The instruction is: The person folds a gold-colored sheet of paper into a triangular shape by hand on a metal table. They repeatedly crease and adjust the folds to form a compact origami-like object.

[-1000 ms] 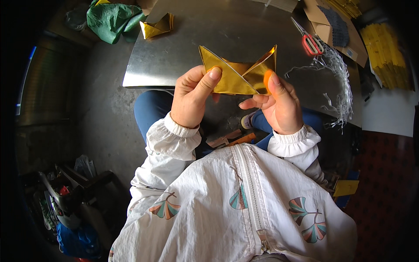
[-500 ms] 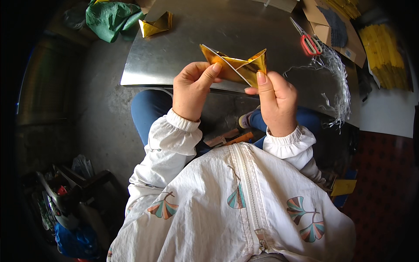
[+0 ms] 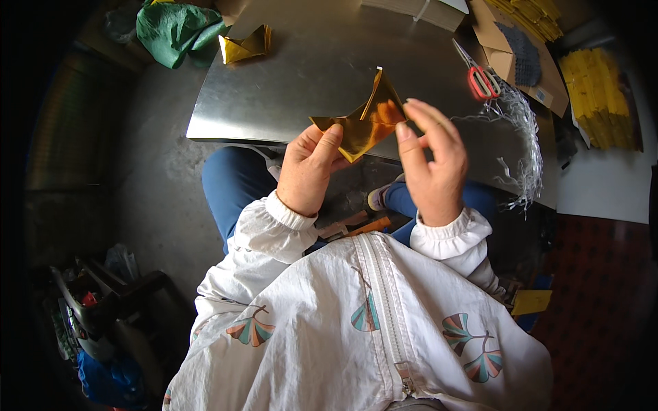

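Note:
A folded piece of gold foil paper [image 3: 370, 123], shaped like a boat or ingot with a tall upright point, is held over the table's near edge. My left hand [image 3: 310, 164] pinches its left end, thumb on top and fingers partly hidden beneath. At its right corner is my right hand [image 3: 437, 154], thumb and fingers apart, with the thumb tip close to or touching the foil. Another folded gold foil piece [image 3: 245, 45] sits at the table's far left corner.
The metal table [image 3: 295, 75] carries red-handled scissors [image 3: 483, 81] and silvery strands [image 3: 526, 151] at right. Beyond are a cardboard box [image 3: 504, 51], a white stack [image 3: 428, 10] and yellow bundles [image 3: 600, 96]. Green bag [image 3: 175, 31] lies far left.
The gold foil piece has turned, so its tall point now stands up and its lower edge points down. My right hand has loosened its pinch and its fingers have spread.

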Available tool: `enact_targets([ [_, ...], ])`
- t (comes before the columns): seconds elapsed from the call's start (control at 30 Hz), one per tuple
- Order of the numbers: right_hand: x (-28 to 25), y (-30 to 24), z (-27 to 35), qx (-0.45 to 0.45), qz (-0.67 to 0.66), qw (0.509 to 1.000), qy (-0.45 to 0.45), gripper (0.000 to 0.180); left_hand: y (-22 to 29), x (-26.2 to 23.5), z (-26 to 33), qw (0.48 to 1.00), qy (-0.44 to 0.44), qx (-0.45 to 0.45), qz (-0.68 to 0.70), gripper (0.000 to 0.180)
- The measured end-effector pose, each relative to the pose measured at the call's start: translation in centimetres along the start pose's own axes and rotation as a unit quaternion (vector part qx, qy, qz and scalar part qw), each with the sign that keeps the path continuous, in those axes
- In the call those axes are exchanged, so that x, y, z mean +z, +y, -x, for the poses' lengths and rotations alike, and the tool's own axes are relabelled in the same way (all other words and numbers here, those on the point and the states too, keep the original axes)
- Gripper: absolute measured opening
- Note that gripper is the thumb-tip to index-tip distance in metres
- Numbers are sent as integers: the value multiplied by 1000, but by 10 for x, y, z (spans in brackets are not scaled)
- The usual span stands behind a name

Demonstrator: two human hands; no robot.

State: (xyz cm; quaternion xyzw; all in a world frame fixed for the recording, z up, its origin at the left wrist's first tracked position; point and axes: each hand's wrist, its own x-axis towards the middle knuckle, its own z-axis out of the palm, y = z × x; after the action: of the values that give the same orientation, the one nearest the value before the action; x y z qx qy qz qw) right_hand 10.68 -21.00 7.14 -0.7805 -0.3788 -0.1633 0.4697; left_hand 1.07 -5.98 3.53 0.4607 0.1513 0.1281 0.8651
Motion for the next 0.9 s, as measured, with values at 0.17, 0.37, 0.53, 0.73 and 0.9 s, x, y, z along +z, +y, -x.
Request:
enact_targets([
  [0.17,-8,14,-12,313,-292,894,-132,26,10,-8,3,998,-37,-41,-24,27],
  [0.37,-4,22,-10,365,-362,841,-168,24,18,-20,3,989,-48,-46,-134,28],
  [0.53,-4,32,-10,401,-542,715,-183,28,24,-31,-1,985,-77,-70,-137,30],
  [0.73,-7,39,-15,372,-505,738,-249,29,31,-31,-2,965,-87,-36,-244,27],
  [0.9,-3,32,-14,387,-486,751,-223,29,35,-33,-3,961,-81,-42,-262,27],
])
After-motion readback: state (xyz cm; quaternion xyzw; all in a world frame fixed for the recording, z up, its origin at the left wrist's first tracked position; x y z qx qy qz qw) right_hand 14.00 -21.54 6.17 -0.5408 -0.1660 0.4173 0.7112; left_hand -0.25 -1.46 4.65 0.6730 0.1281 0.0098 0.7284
